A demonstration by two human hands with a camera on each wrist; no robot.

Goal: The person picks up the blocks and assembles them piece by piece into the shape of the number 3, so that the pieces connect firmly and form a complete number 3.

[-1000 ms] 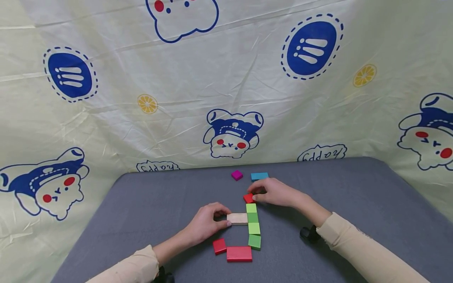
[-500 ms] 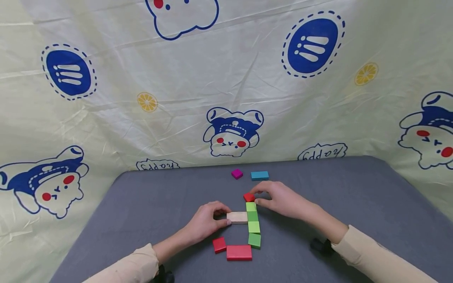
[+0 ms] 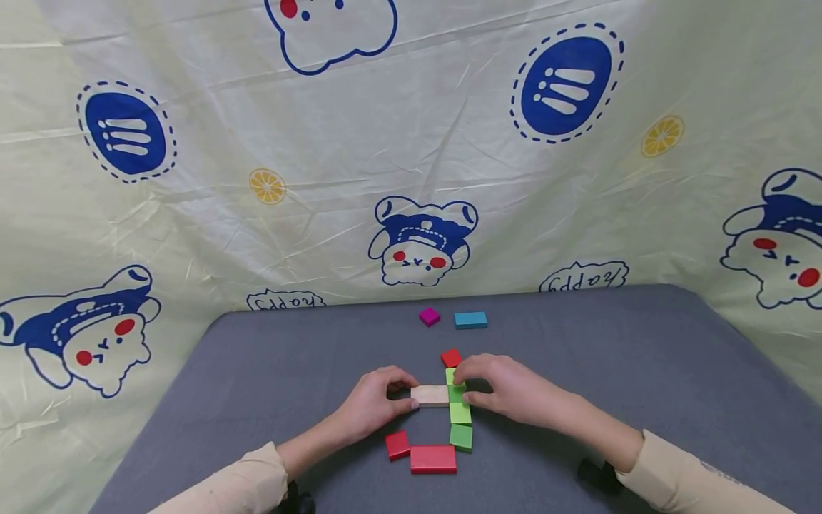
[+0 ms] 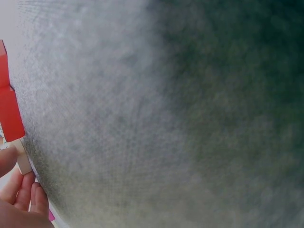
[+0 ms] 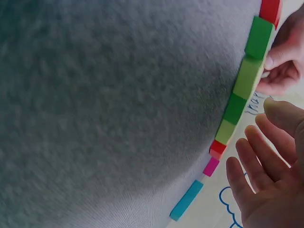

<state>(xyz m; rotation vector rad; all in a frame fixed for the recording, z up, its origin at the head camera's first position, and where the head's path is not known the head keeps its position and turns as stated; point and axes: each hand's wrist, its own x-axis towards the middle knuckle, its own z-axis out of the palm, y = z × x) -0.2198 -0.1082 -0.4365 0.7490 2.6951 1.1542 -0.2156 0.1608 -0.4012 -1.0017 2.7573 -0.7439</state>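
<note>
My left hand (image 3: 375, 400) pinches the left end of a plain wooden block (image 3: 429, 396) between thumb and fingers; the left wrist view shows this block (image 4: 23, 161) too. Its right end meets a column of alternating light and dark green blocks (image 3: 460, 413). Over the upper part of that column is my right hand (image 3: 510, 385), index finger and thumb at the right side of the upper green blocks. The right wrist view shows the right hand (image 5: 266, 166) with loosely spread fingers, nothing gripped. A small red block (image 3: 451, 357) tops the column.
Below lie a large red block (image 3: 433, 460) and a smaller tilted red block (image 3: 397, 444). Farther back sit a magenta block (image 3: 429, 317) and a blue block (image 3: 471, 320). A patterned cloth (image 3: 321, 235) hangs behind the grey table (image 3: 270, 371).
My right hand has let go of the small red block and moved down toward me, alongside the upper green blocks. The left hand stays on the wooden block.
</note>
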